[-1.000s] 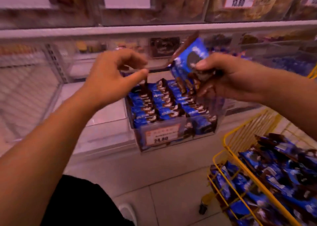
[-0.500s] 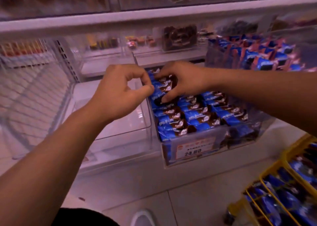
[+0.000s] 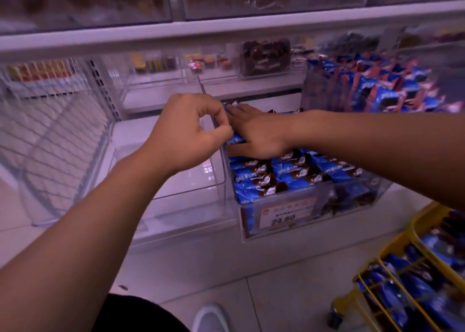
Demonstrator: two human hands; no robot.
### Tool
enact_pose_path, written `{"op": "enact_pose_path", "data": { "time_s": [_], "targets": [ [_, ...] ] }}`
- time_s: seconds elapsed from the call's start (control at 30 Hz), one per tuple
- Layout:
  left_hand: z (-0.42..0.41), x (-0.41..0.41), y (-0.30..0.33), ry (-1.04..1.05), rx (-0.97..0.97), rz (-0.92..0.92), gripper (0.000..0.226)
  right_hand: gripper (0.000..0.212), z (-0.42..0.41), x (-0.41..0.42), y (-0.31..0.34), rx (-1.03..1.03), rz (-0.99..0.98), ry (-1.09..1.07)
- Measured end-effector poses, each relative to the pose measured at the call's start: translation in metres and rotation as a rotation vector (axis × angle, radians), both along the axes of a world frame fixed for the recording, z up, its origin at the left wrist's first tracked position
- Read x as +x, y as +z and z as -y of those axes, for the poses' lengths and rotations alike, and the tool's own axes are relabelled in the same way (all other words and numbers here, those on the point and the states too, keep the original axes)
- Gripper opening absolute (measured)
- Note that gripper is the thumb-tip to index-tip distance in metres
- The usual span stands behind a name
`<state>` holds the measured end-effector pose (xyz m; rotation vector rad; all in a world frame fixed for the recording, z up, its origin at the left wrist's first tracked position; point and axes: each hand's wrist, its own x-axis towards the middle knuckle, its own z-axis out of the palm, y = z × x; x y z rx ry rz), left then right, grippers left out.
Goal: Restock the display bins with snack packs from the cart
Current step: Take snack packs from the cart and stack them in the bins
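A clear display bin (image 3: 348, 207) with a 24.80 price label holds rows of blue snack packs (image 3: 281, 174). My right hand (image 3: 256, 134) reaches across the bin to its back left corner and holds one blue snack pack (image 3: 235, 139) between fingers and thumb, low on the row. My left hand (image 3: 186, 130) is beside it at the bin's left wall, fingers curled, with thumb and forefinger pinching that pack's left end. The yellow wire cart (image 3: 382, 253) at the lower right carries more blue packs (image 3: 395, 296).
An empty clear bin (image 3: 176, 195) stands left of the stocked one, and a wire basket (image 3: 50, 130) is further left. Another bin of blue packs (image 3: 377, 90) sits at the upper right. My shoe (image 3: 211, 316) is on the tiled floor below.
My right hand brought the pack from mid-air down into the bin's back left row. My left hand moved in against it. The view shifted left, so the cart slid toward the right edge.
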<state>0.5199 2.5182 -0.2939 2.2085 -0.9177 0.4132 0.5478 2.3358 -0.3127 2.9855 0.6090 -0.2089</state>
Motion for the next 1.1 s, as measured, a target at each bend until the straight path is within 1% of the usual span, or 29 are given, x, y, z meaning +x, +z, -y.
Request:
{"op": "enact_pose_path", "data": {
  "time_s": [0.07, 0.13, 0.17, 0.23, 0.3, 0.37, 0.43, 0.47, 0.5, 0.53, 0.57, 0.6, 0.63, 0.7, 0.77, 0.8, 0.83, 0.87, 0.93, 0.97, 1.0, 1.03, 1.07, 1.1],
  "targets": [
    [0.004, -0.004, 0.004, 0.026, 0.014, 0.004, 0.010, 0.094, 0.001, -0.008, 0.014, 0.036, 0.009, -0.003],
    [0.012, -0.012, 0.012, 0.030, 0.028, 0.054, 0.007, 0.092, 0.010, -0.027, 0.036, 0.088, 0.101, -0.012],
    [0.018, -0.019, 0.017, 0.013, 0.022, 0.100, 0.007, 0.088, 0.020, -0.042, 0.048, 0.103, 0.158, -0.016],
    [0.036, -0.039, 0.027, -0.076, -0.038, 0.206, 0.009, 0.068, 0.050, -0.084, 0.068, 0.134, 0.298, 0.019],
    [0.065, -0.069, 0.033, -0.216, -0.072, 0.265, 0.011, 0.047, 0.090, -0.137, 0.078, 0.171, 0.437, 0.056],
    [0.102, -0.103, 0.031, -0.391, 0.021, 0.277, 0.012, 0.034, 0.132, -0.193, 0.075, 0.256, 0.463, -0.025],
    [0.142, -0.132, 0.024, -0.531, 0.202, 0.277, 0.016, 0.033, 0.171, -0.239, 0.064, 0.323, 0.349, -0.220],
    [0.161, -0.143, 0.020, -0.578, 0.304, 0.273, 0.018, 0.033, 0.190, -0.256, 0.056, 0.307, 0.236, -0.335],
    [0.179, -0.152, 0.016, -0.615, 0.400, 0.273, 0.020, 0.035, 0.209, -0.270, 0.048, 0.230, 0.082, -0.436],
    [0.196, -0.160, 0.010, -0.646, 0.488, 0.271, 0.021, 0.042, 0.224, -0.282, 0.042, 0.115, -0.092, -0.523],
    [0.212, -0.166, 0.004, -0.665, 0.567, 0.264, 0.023, 0.052, 0.235, -0.289, 0.036, 0.012, -0.253, -0.596],
    [0.226, -0.173, -0.002, -0.671, 0.636, 0.249, 0.027, 0.063, 0.244, -0.295, 0.032, -0.062, -0.369, -0.663],
    [0.241, -0.179, -0.008, -0.666, 0.703, 0.226, 0.032, 0.072, 0.250, -0.298, 0.028, -0.097, -0.429, -0.716],
    [0.270, -0.190, -0.022, -0.638, 0.894, 0.154, 0.046, 0.091, 0.262, -0.304, 0.022, -0.122, -0.483, -0.783],
    [0.297, -0.195, -0.037, -0.609, 1.175, 0.026, 0.066, 0.105, 0.270, -0.311, 0.016, -0.084, -0.582, -0.872],
    [0.308, -0.198, -0.045, -0.584, 1.328, -0.041, 0.077, 0.107, 0.272, -0.314, 0.014, -0.079, -0.635, -0.907],
    [0.316, -0.200, -0.052, -0.561, 1.459, -0.090, 0.085, 0.107, 0.273, -0.316, 0.013, -0.100, -0.675, -0.920],
    [0.321, -0.203, -0.061, -0.553, 1.557, -0.107, 0.085, 0.107, 0.274, -0.318, 0.011, -0.125, -0.706, -0.919],
    [0.326, -0.208, -0.076, -0.575, 1.646, -0.089, 0.071, 0.102, 0.275, -0.319, 0.005, -0.127, -0.769, -0.927],
    [0.326, -0.208, -0.081, -0.591, 1.633, -0.088, 0.065, 0.096, 0.275, -0.319, 0.001, -0.126, -0.796, -0.921],
    [0.325, -0.207, -0.084, -0.604, 1.608, -0.100, 0.061, 0.085, 0.275, -0.320, -0.004, -0.115, -0.812, -0.910],
    [0.325, -0.203, -0.085, -0.619, 1.579, -0.119, 0.061, 0.071, 0.275, -0.321, -0.008, -0.089, -0.805, -0.903],
    [0.325, -0.199, -0.084, -0.634, 1.551, -0.157, 0.061, 0.056, 0.275, -0.321, -0.012, -0.031, -0.769, -0.925],
    [0.325, -0.194, -0.084, -0.648, 1.518, -0.209, 0.056, 0.045, 0.278, -0.319, -0.016, 0.006, -0.733, -0.937]
  ]
}}
